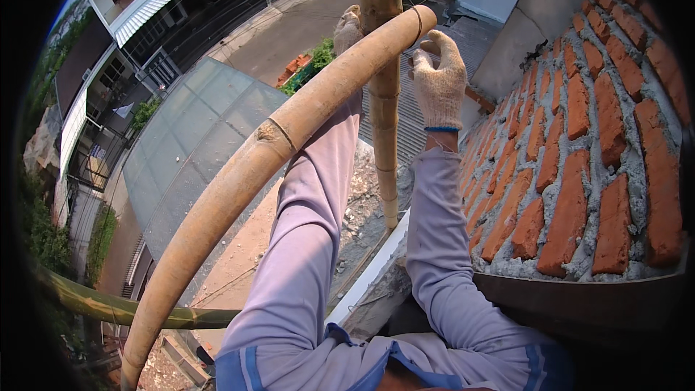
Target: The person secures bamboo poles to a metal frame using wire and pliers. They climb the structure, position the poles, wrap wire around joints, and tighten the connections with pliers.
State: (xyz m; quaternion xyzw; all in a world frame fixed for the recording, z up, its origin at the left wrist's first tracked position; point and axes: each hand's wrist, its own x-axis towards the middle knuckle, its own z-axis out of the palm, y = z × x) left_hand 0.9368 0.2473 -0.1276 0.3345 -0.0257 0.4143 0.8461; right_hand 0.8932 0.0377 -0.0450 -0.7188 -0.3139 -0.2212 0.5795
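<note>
A thick tan bamboo pole [239,166] slants from the lower left up to its cut end, where it crosses an upright bamboo post [384,108]. A thin dark tie [418,23] loops round the pole close to that end. My right hand [440,80], in a pale knitted glove with a blue cuff, is beside the pole's end, its fingers curled in a pinch. What they grip, if anything, is too small to make out. My gloved left hand [348,32] is beyond the pole, left of the post; its fingers are mostly hidden.
A red brick wall [565,152] with rough grey mortar rises close on my right. Below lie a translucent roof [210,130], a grey corrugated roof [470,51] and a street [282,36]. A greenish bamboo pole [123,308] crosses at the lower left.
</note>
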